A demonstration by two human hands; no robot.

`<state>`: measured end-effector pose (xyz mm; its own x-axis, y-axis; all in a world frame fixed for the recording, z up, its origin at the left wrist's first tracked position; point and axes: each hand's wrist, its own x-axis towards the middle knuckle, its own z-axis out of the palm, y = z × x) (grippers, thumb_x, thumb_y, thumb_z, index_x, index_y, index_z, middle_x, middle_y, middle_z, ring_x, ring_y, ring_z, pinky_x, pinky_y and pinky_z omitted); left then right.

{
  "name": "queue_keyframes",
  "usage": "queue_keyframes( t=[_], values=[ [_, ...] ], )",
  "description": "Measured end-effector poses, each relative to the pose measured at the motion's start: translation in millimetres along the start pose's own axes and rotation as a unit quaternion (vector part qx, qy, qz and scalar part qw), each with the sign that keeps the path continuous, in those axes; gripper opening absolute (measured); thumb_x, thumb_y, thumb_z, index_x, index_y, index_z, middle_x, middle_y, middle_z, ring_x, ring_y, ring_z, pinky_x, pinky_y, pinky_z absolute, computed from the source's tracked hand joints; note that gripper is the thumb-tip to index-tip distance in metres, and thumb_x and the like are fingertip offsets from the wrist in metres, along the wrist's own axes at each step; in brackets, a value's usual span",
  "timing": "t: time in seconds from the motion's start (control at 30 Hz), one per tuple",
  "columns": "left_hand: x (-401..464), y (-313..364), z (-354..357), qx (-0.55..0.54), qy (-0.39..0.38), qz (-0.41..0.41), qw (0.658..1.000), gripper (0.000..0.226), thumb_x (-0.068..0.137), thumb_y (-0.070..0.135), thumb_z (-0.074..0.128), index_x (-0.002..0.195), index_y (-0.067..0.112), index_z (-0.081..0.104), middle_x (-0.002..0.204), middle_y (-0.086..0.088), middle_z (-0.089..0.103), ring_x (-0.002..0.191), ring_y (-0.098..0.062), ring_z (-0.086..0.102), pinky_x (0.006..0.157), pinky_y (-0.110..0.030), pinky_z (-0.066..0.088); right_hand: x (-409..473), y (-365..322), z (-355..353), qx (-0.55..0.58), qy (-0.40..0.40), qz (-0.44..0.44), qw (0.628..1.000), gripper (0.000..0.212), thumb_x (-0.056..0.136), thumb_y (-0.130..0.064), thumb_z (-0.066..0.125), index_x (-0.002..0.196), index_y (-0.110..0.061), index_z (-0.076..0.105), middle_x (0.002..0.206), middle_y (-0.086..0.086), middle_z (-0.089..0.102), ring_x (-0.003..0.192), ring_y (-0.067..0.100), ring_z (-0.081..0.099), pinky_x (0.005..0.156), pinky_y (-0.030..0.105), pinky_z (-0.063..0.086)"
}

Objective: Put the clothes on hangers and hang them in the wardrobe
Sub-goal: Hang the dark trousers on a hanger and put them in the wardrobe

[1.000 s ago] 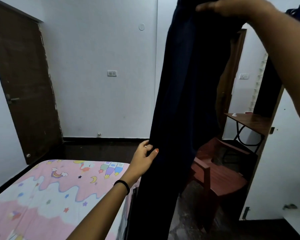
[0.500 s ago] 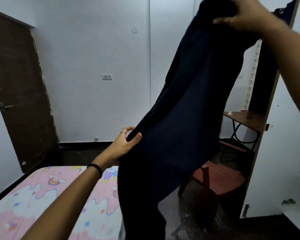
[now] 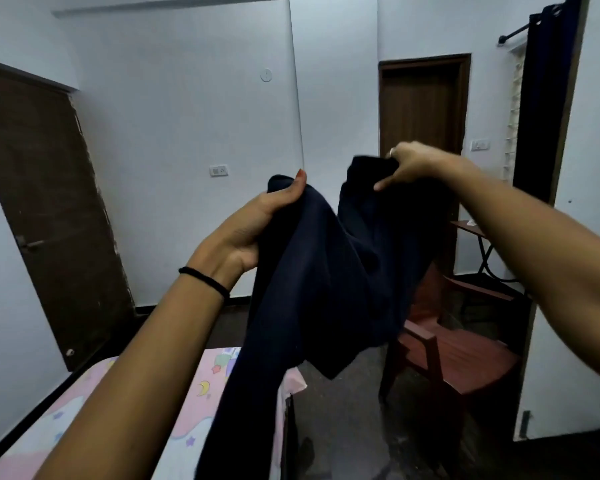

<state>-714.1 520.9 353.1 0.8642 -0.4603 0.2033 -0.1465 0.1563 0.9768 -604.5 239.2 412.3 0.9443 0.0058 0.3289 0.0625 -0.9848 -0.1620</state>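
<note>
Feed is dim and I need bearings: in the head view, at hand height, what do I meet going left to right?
Dark door → wall socket → left hand gripping the dark garment → right hand pinching the same garment → light switch → dark curtain.

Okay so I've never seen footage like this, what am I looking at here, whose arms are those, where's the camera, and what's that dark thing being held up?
There is no machine here. The camera sits on a person's head and looks forward and down, so the two arms reaching in from the bottom are that person's own. The left hand and the right hand each grip the top edge of a dark navy garment, holding it up in the air in front of them. Its lower part hangs down past the corner of a bed with a pink patterned sheet. Behind the garment stands a reddish wooden chair. No hanger is visible.
</note>
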Motion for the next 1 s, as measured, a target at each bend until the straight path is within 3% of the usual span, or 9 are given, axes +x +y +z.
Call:
queue_keyframes(
  t=[0.17,0.23,0.37,0.5,0.6,0.7,0.77,0.83,1.0],
  values=[
    [7,-1,7,-0.033,-0.003,0.011,0.999,0.031,0.091,0.039,0.058,0.093,0.01,0.069,0.09,-0.005,0.073,0.085,-0.017,0.07,0.078,-0.026,0.057,-26,-3,56,0.215,-0.178,0.008,0.96,0.053,0.076,-0.058,0.067,0.112,-0.02,0.059,0.108,0.005,0.065,0.094,0.019,0.064,0.092,0.041,0.053],
    [13,-6,5,-0.054,0.013,0.002,0.998,0.034,0.09,0.039,0.059,0.104,0.008,0.066,0.095,-0.006,0.072,0.089,-0.018,0.069,0.08,-0.028,0.057,-50,-6,64,0.293,-0.161,-0.016,0.942,0.063,0.068,-0.062,0.064,0.113,-0.019,0.059,0.103,0.006,0.069,0.092,0.016,0.067,0.092,0.042,0.053],
    [24,-28,1,-0.068,0.02,-0.055,0.996,0.042,0.09,0.044,0.059,0.107,0.006,0.065,0.097,-0.008,0.071,0.09,-0.018,0.069,0.084,-0.028,0.057,-125,-6,78,0.434,-0.146,-0.071,0.886,0.042,0.094,-0.039,0.051,0.101,0.001,0.063,0.083,0.012,0.064,0.074,0.016,0.06,0.071,0.028,0.05],
    [25,-49,-5,-0.075,0.024,-0.102,0.992,0.037,0.089,0.041,0.061,0.098,0.006,0.066,0.094,-0.008,0.071,0.088,-0.018,0.069,0.082,-0.028,0.058,-187,11,116,0.491,-0.115,0.016,0.864,0.055,0.096,-0.047,0.04,0.075,0.0,0.061,0.059,0.011,0.053,0.047,0.011,0.049,0.046,0.016,0.038],
    [24,-55,-6,-0.079,0.034,-0.106,0.991,0.032,0.091,0.038,0.06,0.094,0.006,0.065,0.087,-0.008,0.071,0.079,-0.017,0.07,0.075,-0.027,0.059,-215,15,160,0.513,-0.216,0.066,0.828,0.073,0.085,-0.063,0.029,0.081,-0.002,0.067,0.07,0.017,0.066,0.065,0.025,0.06,0.061,0.026,0.047],
    [25,-58,-6,-0.085,0.051,-0.112,0.989,0.031,0.092,0.035,0.06,0.096,0.004,0.064,0.086,-0.01,0.069,0.074,-0.018,0.069,0.071,-0.028,0.059,-236,-4,200,0.564,-0.289,0.079,0.769,0.081,0.082,-0.067,0.025,0.115,-0.005,0.065,0.108,0.018,0.07,0.096,0.026,0.065,0.084,0.036,0.051],
    [26,-60,-6,-0.09,0.067,-0.122,0.986,0.032,0.093,0.035,0.06,0.101,0.004,0.062,0.084,-0.011,0.069,0.071,-0.019,0.069,0.065,-0.029,0.06,-245,-21,219,0.625,-0.267,0.089,0.728,0.068,0.081,-0.068,0.027,0.121,-0.024,0.061,0.116,0.006,0.07,0.107,0.02,0.064,0.094,0.037,0.048],
    [27,-61,-9,-0.099,0.086,-0.133,0.982,0.036,0.093,0.037,0.059,0.107,0.004,0.059,0.086,-0.012,0.069,0.071,-0.02,0.069,0.062,-0.03,0.059,-247,-36,230,0.646,-0.228,0.081,0.724,0.071,0.072,-0.083,0.033,0.12,-0.037,0.058,0.118,-0.006,0.069,0.112,0.013,0.063,0.096,0.034,0.049],
    [27,-66,-19,-0.125,0.106,-0.168,0.972,0.041,0.094,0.04,0.057,0.094,0.0,0.064,0.084,-0.014,0.069,0.071,-0.023,0.069,0.064,-0.033,0.06,-242,-48,235,0.663,-0.179,0.033,0.726,0.092,0.063,-0.096,0.03,0.129,-0.037,0.055,0.126,-0.001,0.064,0.118,0.019,0.058,0.104,0.044,0.044]
  ],
)
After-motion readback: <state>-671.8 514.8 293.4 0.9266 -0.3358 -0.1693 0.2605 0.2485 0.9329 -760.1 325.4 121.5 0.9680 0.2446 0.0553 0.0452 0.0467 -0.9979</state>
